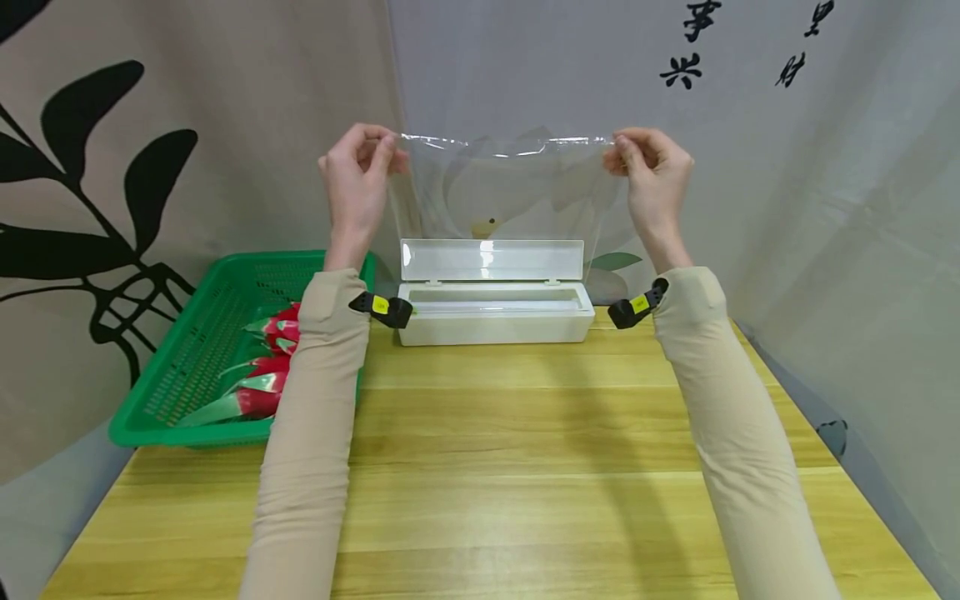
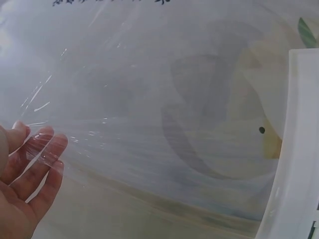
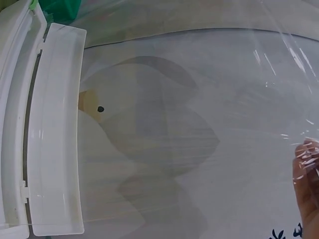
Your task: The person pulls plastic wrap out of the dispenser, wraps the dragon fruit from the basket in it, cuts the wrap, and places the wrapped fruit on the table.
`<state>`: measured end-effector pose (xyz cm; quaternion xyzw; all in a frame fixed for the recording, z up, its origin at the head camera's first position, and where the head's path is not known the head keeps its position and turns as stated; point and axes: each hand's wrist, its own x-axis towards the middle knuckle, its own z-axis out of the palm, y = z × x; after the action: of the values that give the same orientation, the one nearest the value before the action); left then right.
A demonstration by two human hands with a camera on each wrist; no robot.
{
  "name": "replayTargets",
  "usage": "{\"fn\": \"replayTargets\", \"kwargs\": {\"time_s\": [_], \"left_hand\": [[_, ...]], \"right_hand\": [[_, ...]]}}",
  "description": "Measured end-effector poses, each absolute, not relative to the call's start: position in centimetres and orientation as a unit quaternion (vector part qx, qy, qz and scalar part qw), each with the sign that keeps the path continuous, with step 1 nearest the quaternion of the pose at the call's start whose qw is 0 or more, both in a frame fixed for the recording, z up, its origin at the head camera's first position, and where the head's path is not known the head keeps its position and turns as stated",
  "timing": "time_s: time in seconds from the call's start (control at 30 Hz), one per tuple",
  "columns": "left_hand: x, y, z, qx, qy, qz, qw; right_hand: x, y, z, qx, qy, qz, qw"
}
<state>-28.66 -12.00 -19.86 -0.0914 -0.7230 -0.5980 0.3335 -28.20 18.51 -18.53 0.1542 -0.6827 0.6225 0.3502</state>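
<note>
A sheet of clear plastic wrap [image 1: 517, 183] stretches upward from a white wrap dispenser box [image 1: 495, 327], its top edge held between both hands. The left hand [image 1: 360, 171] pinches the left corner between thumb and fingers, and the right hand [image 1: 654, 179] pinches the right corner. In the left wrist view, film bunches around the fingertips [image 2: 59, 142]. The dispenser's lid [image 1: 491, 260] stands raised behind the box, and the roll inside shows only as a pale strip. Film creases fan out from the right hand [image 3: 306, 174] in the right wrist view.
A green plastic basket [image 1: 161, 379] stands at the left of the wooden table [image 1: 480, 467], holding several red items with green tips [image 1: 262, 392], partly hidden by the left sleeve. A printed curtain [image 1: 517, 67] hangs close behind the table.
</note>
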Motion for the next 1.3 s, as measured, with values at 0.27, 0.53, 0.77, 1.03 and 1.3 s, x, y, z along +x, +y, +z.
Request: {"fn": "replayTargets", "kwargs": {"time_s": [0.27, 0.53, 0.77, 1.03, 1.3], "left_hand": [[-28.1, -12.0, -19.2, -0.105, -0.719, -0.596, 0.343], [-26.5, -12.7, -19.4, -0.129, -0.741, -0.568, 0.334], [-23.4, -13.4, -19.6, -0.157, -0.767, -0.542, 0.304], [-18.6, -13.9, -21.1, -0.202, -0.797, -0.488, 0.294], [-14.2, -14.7, -24.1, -0.27, -0.802, -0.46, 0.268]], "right_hand": [[-28.1, 18.8, -18.1, 0.166, -0.667, 0.63, 0.362], [-26.7, 20.2, -18.1, 0.218, -0.661, 0.628, 0.349], [-24.5, 22.5, -19.4, 0.286, -0.668, 0.605, 0.326], [-20.6, 25.3, -21.4, 0.319, -0.7, 0.585, 0.256], [-16.6, 27.5, -24.2, 0.373, -0.693, 0.601, 0.14]]}}
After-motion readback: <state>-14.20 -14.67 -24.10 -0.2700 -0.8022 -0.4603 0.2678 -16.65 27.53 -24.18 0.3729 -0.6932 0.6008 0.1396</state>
